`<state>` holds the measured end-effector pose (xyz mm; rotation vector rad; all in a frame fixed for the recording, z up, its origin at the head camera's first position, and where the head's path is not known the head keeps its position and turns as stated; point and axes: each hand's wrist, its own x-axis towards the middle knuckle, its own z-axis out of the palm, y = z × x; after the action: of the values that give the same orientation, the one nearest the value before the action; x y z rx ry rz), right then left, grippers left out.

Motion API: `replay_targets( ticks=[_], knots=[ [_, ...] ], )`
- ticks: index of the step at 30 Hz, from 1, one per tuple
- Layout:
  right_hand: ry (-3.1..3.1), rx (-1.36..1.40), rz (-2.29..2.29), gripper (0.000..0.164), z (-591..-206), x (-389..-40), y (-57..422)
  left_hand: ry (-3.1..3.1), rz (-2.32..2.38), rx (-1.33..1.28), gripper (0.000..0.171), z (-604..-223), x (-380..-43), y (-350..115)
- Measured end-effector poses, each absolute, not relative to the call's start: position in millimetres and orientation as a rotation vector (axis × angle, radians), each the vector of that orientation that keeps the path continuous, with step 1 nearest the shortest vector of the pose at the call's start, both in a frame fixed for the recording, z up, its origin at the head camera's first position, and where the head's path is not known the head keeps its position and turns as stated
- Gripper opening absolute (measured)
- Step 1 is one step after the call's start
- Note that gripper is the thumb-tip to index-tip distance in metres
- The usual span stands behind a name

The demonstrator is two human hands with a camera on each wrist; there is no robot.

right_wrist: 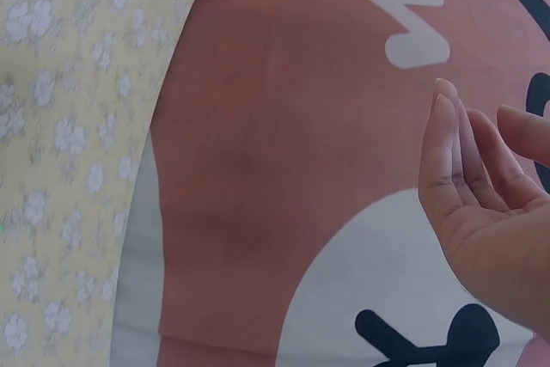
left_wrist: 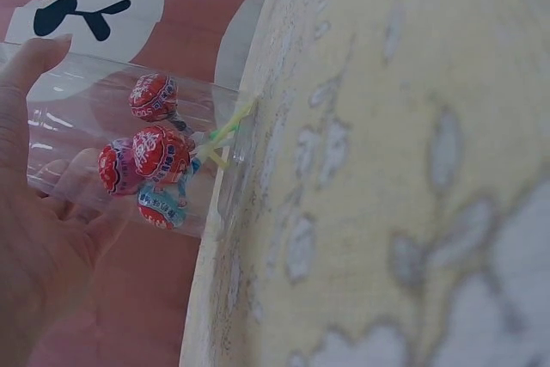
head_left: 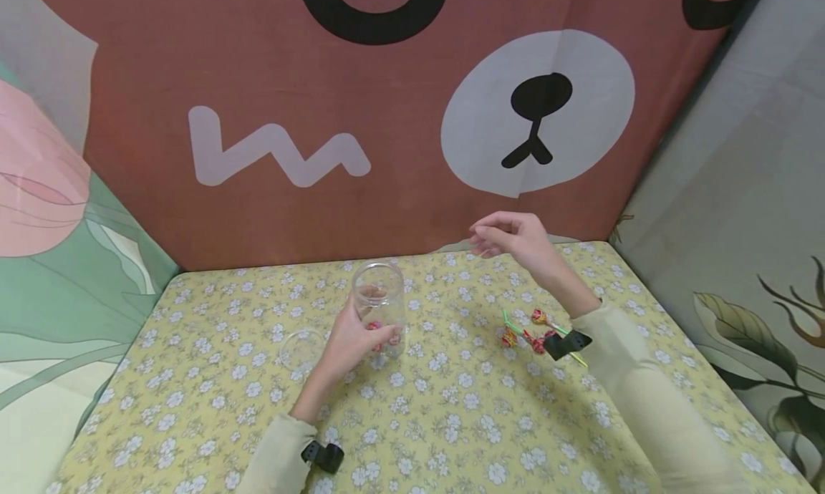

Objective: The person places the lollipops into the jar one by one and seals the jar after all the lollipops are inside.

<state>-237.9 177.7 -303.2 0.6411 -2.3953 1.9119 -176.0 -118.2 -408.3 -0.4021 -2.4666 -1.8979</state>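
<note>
A clear, open-topped plastic jar (head_left: 390, 309) stands upright on the table, and my left hand (head_left: 353, 336) grips it around the side. Inside, near the bottom, several wrapped lollipops (left_wrist: 161, 152) sit with red, pink and blue heads and sticks pointing down. My right hand (head_left: 509, 240) is raised above the table's back right part, holding nothing, its fingers relaxed and slightly bent in the right wrist view. Below that forearm lie several more lollipops (head_left: 536, 342) in red and yellow wrappers, partly covered by the wrist camera.
A clear round lid (head_left: 301, 349) lies flat left of the jar. The table wears a yellow floral cloth (head_left: 445, 415). A brown cloth (head_left: 399, 215) with a cartoon bear rises along the back edge, and printed curtains (head_left: 735, 215) hang at both sides.
</note>
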Motion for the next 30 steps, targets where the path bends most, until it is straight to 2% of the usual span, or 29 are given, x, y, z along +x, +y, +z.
replay_targets(
  ticks=[4,14,30],
  knots=[
    [-2.42,0.605,1.883,0.024,-306.7,-238.0,186.1,-2.475,-1.861,-0.406,0.068,-407.8,-175.8,-118.6],
    [-2.471,0.539,1.834,0.025,-313.5,-232.3,209.4,-2.446,-1.886,-0.377,0.069,-438.2,-190.5,-122.1],
    [-2.595,0.395,1.753,0.031,-335.3,-229.4,239.0,-2.472,-1.968,-0.417,0.073,-435.1,-194.5,-129.9]
  ],
)
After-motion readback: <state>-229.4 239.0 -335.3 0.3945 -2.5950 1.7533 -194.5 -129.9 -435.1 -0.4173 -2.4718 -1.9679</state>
